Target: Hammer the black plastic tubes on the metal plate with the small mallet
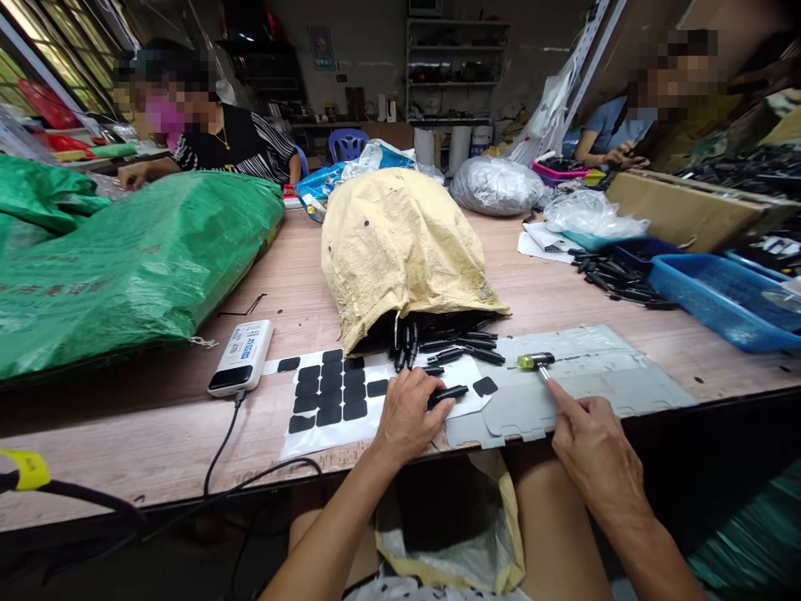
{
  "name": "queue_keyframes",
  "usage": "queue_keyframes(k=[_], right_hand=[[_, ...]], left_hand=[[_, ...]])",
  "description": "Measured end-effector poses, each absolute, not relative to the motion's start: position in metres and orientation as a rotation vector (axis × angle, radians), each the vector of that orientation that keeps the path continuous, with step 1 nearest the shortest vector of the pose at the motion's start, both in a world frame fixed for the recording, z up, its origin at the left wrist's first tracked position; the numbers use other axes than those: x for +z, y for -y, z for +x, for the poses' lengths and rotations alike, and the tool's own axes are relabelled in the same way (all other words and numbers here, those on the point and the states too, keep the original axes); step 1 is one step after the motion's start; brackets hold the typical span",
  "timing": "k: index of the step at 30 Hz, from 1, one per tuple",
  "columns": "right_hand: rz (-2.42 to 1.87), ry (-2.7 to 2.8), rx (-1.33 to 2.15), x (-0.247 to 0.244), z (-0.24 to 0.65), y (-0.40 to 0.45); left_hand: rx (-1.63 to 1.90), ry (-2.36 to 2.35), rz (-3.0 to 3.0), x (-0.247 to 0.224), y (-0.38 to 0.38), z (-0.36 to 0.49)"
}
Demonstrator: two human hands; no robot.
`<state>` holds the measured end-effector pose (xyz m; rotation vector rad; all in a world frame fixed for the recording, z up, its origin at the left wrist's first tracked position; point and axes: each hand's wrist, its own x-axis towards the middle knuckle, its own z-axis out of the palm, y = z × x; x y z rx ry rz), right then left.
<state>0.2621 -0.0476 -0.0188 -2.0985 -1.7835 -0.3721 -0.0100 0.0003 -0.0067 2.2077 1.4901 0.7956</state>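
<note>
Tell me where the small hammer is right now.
In the head view, the hammer is in the right hand, its head over the grey mat.

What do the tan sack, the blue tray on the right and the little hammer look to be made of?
Tan sack: probably woven plastic, matte, going by its stiff creases and frayed edge.
Blue tray: likely smooth moulded plastic, from its shine and rounded corners.
Hammer: yellow-green tip, glossy, perhaps plastic or rubber; shaft silvery, likely metal.

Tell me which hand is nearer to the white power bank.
Left. The left hand is to the right of the power bank, holding a black piece; the right hand is farther right, gripping a small hammer.
</note>
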Motion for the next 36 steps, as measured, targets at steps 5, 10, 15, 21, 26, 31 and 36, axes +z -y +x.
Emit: queue_keyframes(k=[5, 10, 15, 21, 26, 31, 36], right_hand=[[-2.055, 1.795, -0.42, -0.017, 0.262, 0.043], [-2.031, 1.821, -0.478, -0.017, 0.261, 0.043], [-2.007, 1.832, -0.521, -0.016, 0.261, 0.044], [-1.978, 1.843, -0.533, -0.017, 0.261, 0.044], [-1.973, 1.837, -0.534, -0.017, 0.262, 0.044], [-1.985, 1.831, -0.514, -0.016, 0.261, 0.044], [-1.968, 1.816, -0.524, -0.016, 0.26, 0.045]], left_hand=[[0.897, -1.409, 2.251, 0.007, 0.011, -0.011], [0.853, -1.032, 2.243, 0.022, 0.066, -0.005], [0.392, -1.118, 2.048, -0.038, 0.108, 0.006], [-0.071, -1.414, 1.787, -0.115, 0.109, 0.002], [0.002, -1.178, 2.031, -0.063, 0.109, 0.009], [0.656, -1.262, 2.242, 0.008, 0.07, 0.011], [0.857, -1.813, 2.333, 0.018, 0.006, -0.015]])
